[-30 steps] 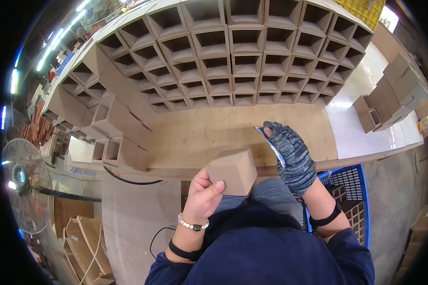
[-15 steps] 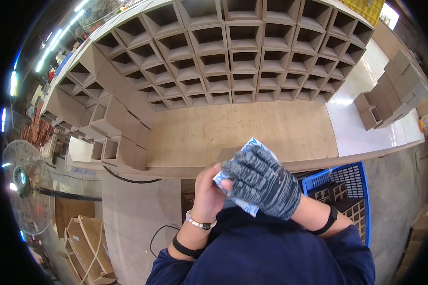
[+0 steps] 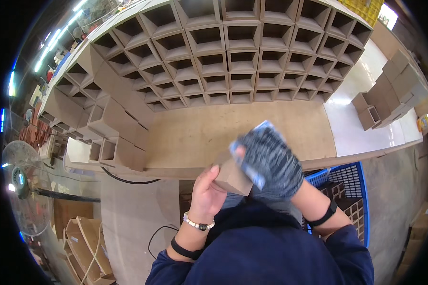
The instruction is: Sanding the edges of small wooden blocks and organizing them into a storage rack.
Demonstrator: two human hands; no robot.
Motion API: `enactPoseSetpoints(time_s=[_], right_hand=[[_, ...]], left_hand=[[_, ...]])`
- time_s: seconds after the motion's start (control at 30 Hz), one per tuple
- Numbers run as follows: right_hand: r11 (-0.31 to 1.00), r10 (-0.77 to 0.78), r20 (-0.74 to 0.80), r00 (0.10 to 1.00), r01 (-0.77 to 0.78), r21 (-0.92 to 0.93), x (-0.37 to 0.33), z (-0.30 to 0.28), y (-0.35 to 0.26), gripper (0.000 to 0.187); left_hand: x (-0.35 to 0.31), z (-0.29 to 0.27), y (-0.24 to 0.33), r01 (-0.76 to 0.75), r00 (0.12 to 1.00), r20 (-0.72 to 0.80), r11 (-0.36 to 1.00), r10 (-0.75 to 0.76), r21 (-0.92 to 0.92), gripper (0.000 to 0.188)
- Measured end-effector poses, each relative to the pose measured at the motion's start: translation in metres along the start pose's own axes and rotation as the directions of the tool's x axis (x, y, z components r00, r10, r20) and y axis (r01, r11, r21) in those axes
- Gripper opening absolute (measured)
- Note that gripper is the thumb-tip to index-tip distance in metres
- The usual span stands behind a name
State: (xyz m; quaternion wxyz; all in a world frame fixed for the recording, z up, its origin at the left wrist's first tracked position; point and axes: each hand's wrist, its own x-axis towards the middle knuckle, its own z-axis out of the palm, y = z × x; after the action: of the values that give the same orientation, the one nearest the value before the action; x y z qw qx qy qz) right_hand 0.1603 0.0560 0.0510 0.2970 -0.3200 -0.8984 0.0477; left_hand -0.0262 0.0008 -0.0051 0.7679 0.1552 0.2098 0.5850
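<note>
My left hand [image 3: 208,192], bare and with a beaded bracelet at the wrist, grips the left side of a small brown fibreboard box [image 3: 233,177] in front of my body. Its thumb lies along the box's upper edge. My right hand [image 3: 270,161] wears a grey knitted glove and is smeared by motion. It is closed on a sheet of sandpaper [image 3: 260,178] with a white and blue printed backing, whose ends stick out past the glove. The sheet is just right of the box; whether they touch I cannot tell.
Rows of open brown boxes [image 3: 214,61] are stacked across the back of the wooden table [image 3: 238,128]. More boxes stand at its left [image 3: 128,147] and right [image 3: 390,95]. A blue crate [image 3: 366,204] holds boxes below right. A fan [image 3: 21,183] stands at left.
My right hand has moved up and to the right with the sandpaper, uncovering the box in my left hand. The left hand has stayed in nearly the same place.
</note>
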Motion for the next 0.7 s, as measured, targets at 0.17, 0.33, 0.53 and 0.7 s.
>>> enactPoseSetpoints(time_s=[0.17, 0.33, 0.53, 0.7], right_hand=[[0.999, 0.033, 0.009, 0.999, -0.033, -0.043, -0.014, 0.001, 0.002, 0.042], [0.991, -0.115, -0.006, 0.993, 0.114, -0.071, -0.015, -0.001, -0.016, 0.043], [0.983, -0.013, -0.001, 1.000, 0.013, -0.181, -0.013, 0.001, -0.002, 0.044], [0.996, -0.061, 0.001, 0.998, 0.061, -0.060, -0.003, -0.006, -0.016, 0.036]], left_hand=[[-0.004, 0.014, 0.004, -0.073, 0.997, 0.005, 0.995, 0.073, 0.069, 0.033], [-0.001, 0.005, 0.005, -0.118, 0.971, 0.214, 0.992, 0.106, 0.042, 0.037], [-0.005, 0.011, 0.007, -0.172, 0.985, 0.047, 0.967, 0.166, 0.189, 0.042], [-0.006, 0.010, 0.005, -0.167, 0.983, 0.100, 0.973, 0.152, 0.159, 0.043]])
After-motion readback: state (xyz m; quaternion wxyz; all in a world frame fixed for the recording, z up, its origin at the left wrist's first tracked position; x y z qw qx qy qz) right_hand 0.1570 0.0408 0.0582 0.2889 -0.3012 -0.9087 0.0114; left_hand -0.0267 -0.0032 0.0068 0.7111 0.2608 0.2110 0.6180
